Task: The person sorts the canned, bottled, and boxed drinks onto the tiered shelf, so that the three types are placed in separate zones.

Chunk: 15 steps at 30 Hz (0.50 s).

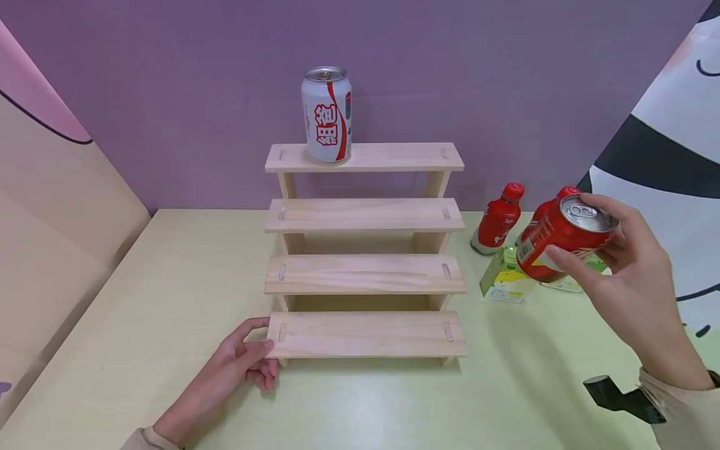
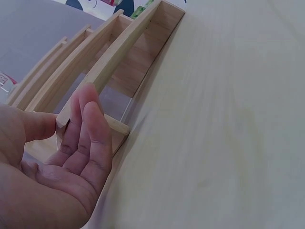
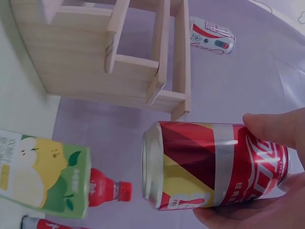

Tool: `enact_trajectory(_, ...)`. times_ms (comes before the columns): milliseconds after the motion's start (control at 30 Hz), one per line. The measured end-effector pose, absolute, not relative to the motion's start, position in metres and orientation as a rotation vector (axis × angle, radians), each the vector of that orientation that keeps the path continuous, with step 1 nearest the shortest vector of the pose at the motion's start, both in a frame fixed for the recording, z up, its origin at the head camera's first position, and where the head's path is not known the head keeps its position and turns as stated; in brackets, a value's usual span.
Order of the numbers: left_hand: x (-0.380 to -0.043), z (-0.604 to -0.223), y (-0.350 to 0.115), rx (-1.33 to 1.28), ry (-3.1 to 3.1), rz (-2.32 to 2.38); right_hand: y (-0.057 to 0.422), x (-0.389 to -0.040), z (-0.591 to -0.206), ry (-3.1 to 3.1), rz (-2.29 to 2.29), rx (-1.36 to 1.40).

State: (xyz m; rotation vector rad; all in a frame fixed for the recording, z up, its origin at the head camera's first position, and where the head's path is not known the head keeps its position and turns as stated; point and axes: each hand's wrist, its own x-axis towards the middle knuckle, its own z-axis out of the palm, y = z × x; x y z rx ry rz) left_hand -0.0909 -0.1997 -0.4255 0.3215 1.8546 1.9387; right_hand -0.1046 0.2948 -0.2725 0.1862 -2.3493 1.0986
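A four-step light wooden display stand [image 1: 365, 334] stands against the purple backdrop. My left hand [image 1: 233, 362] grips the left end of its lowest step, thumb at the top edge and fingers under the board, as the left wrist view also shows. My right hand [image 1: 635, 281] holds a red soda can [image 1: 554, 240] in the air right of the stand, thumb on one side and fingers on the other. The can is tilted, its silver pull-tab end showing. Upright on the top step, towards its left, is a white soda can [image 1: 327, 119] with red markings.
Beneath and behind the held can, a red bottle [image 1: 497, 219], a second red bottle [image 1: 531, 225] partly hidden, and green juice cartons [image 1: 506, 278] stand on the pale table [image 1: 360, 406]. Printed side panels [image 1: 658, 181] rise at the right and left.
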Motion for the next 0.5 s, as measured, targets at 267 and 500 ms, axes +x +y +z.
enact_trajectory(267,-0.090,-0.425,-0.199,0.356,1.835,1.961,0.281,-0.111,-0.261,-2.352,1.092,0.200)
enact_trajectory(500,-0.091,-0.425,-0.200,0.344,1.856,1.943,0.268,-0.119,-0.251,-2.310,1.120,0.254)
